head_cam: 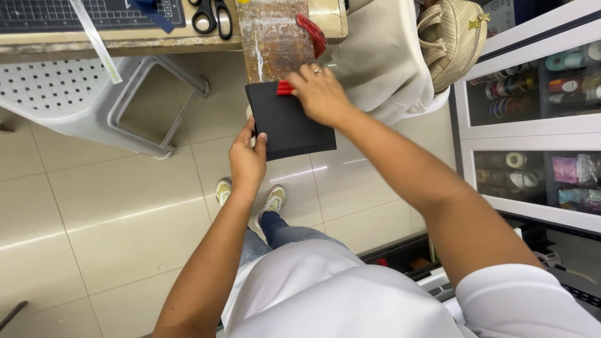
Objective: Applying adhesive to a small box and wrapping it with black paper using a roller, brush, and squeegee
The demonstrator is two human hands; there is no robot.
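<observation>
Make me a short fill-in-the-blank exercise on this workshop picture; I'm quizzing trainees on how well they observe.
1. The left hand grips the ____ edge of the black sheet.
2. The right hand presses a small ____ tool against the sheet's top edge.
3. On the workbench lies a pair of black-handled ____.
4. A woven bag rests on a ____ cloth.

Missing words: left; red; scissors; white

Flat square black sheet [289,122], matte, plain. Small red plastic tool [285,88] showed against it. Worn brown board [271,39] was streaked white. Black-handled scissors [211,15] lay on dark gridded cutting mat [62,12]. Woven beige bag [452,37]; cream glossy floor tiles [113,206].
</observation>
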